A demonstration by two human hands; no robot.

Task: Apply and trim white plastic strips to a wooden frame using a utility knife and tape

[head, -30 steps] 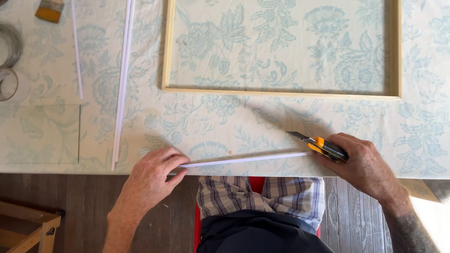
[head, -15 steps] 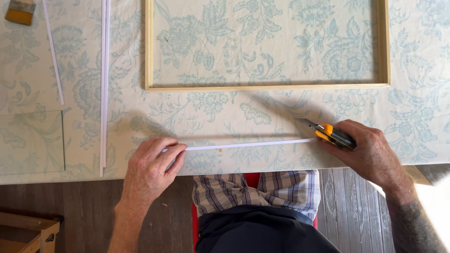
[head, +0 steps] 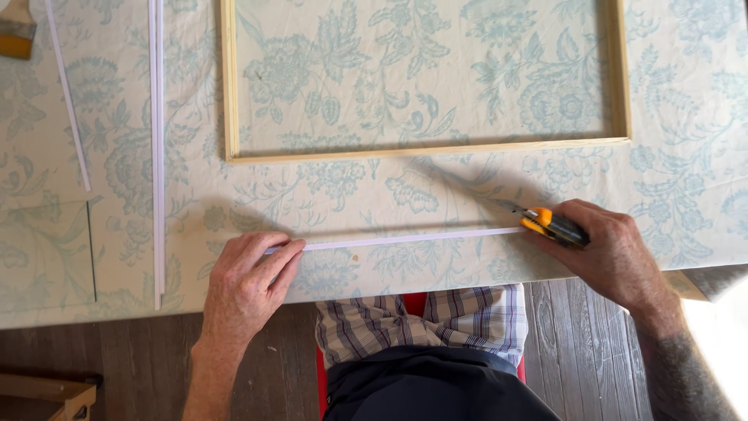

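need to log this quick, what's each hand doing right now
Left hand: open, fingers flat, pressing the white strip onto the table.
Right hand: closed around the utility knife, blade at the strip's end.

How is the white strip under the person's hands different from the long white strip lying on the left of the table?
The white strip under the hands lies sideways along the table's near edge; the long white strip runs away from the person. The first is pinned by the left hand, with the right hand holding a yellow and black knife at its other end; the second lies untouched. Both are thin, white and flat on the flowered cloth.
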